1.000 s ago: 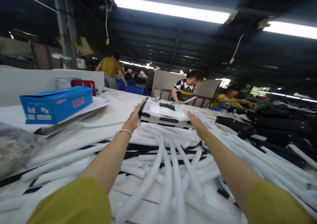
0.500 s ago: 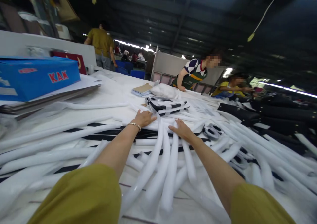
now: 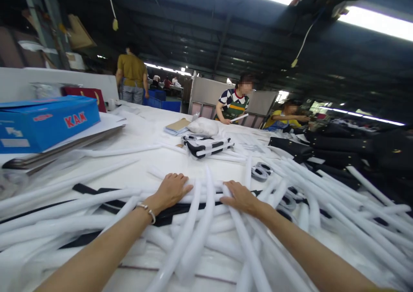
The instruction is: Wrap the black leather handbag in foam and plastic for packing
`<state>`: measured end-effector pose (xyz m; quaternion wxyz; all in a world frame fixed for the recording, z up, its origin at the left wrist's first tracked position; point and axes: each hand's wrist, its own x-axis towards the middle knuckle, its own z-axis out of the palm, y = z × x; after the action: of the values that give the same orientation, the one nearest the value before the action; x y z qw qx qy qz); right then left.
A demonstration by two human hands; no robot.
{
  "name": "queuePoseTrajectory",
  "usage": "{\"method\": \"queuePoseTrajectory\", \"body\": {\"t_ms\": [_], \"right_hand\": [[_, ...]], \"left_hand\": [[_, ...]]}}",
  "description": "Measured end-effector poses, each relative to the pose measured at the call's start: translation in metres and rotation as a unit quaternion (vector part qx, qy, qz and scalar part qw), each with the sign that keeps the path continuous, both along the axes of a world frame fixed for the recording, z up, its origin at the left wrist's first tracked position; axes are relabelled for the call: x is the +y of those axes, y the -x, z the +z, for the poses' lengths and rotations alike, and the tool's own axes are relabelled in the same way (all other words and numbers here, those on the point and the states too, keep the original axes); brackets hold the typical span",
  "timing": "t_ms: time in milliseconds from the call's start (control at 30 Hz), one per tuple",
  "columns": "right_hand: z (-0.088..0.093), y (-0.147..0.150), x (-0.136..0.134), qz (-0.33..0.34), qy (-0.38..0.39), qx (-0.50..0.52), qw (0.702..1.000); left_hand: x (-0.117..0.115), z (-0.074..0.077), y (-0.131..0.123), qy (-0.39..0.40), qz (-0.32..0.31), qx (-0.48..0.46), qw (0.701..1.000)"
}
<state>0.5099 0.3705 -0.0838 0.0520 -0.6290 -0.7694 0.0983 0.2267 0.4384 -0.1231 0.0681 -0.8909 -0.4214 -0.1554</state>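
Both my hands rest on a loose pile of long white plastic-wrapped strips (image 3: 203,229). My left hand (image 3: 172,192), with a bracelet at the wrist, lies palm down on the strips, fingers stretched and thumb apart. To its right, my right hand (image 3: 240,196) lies over more strips with its thumb held away from the fingers. Several strips run between the two hands towards me. Under and beside the left hand are flat black straps (image 3: 106,199). What lies beneath the palms is hidden.
A blue box (image 3: 48,120) sits on stacked boards at left. Beyond my hands are a black-and-white wrapped bundle (image 3: 208,146), a brown-topped stack (image 3: 177,125) and coiled straps (image 3: 260,171). Black goods (image 3: 342,148) are piled at right. A co-worker (image 3: 234,100) stands across the table holding a white strip.
My hands have moved nearer to me, and strips beneath them have shifted with them. The camera view has tilted up. The co-worker across the table has straightened, with a white strip in hand.
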Motion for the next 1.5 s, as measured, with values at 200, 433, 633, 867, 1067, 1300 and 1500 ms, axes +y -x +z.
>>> {"method": "queuePoseTrajectory", "body": {"t_ms": [200,433,633,867,1067,1300,1500], "right_hand": [[0.000,0.000,-0.040,0.014,-0.016,0.019,1.000],[0.019,-0.005,-0.067,-0.092,-0.017,0.088,0.992],[0.051,-0.005,-0.159,-0.149,-0.039,0.098,0.983],[0.054,0.036,-0.321,-0.046,-0.085,0.083,0.992],[0.047,0.040,-0.433,-0.056,-0.135,0.107,0.983],[0.019,0.028,-0.540,-0.181,-0.126,0.106,0.970],[-0.034,0.029,-0.563,-0.094,-0.178,0.034,0.979]], "left_hand": [[-0.032,-0.005,0.002,0.007,-0.006,-0.005,1.000],[-0.045,0.007,0.005,0.036,-0.030,0.032,0.998],[-0.084,0.026,0.008,0.027,-0.054,0.056,0.997],[-0.142,0.045,-0.030,-0.001,-0.033,0.007,0.999],[-0.255,0.023,-0.071,-0.010,-0.228,-0.049,0.972],[-0.268,-0.001,-0.054,-0.005,-0.259,0.075,0.963],[-0.282,0.013,-0.061,-0.038,-0.255,0.025,0.966]]}}
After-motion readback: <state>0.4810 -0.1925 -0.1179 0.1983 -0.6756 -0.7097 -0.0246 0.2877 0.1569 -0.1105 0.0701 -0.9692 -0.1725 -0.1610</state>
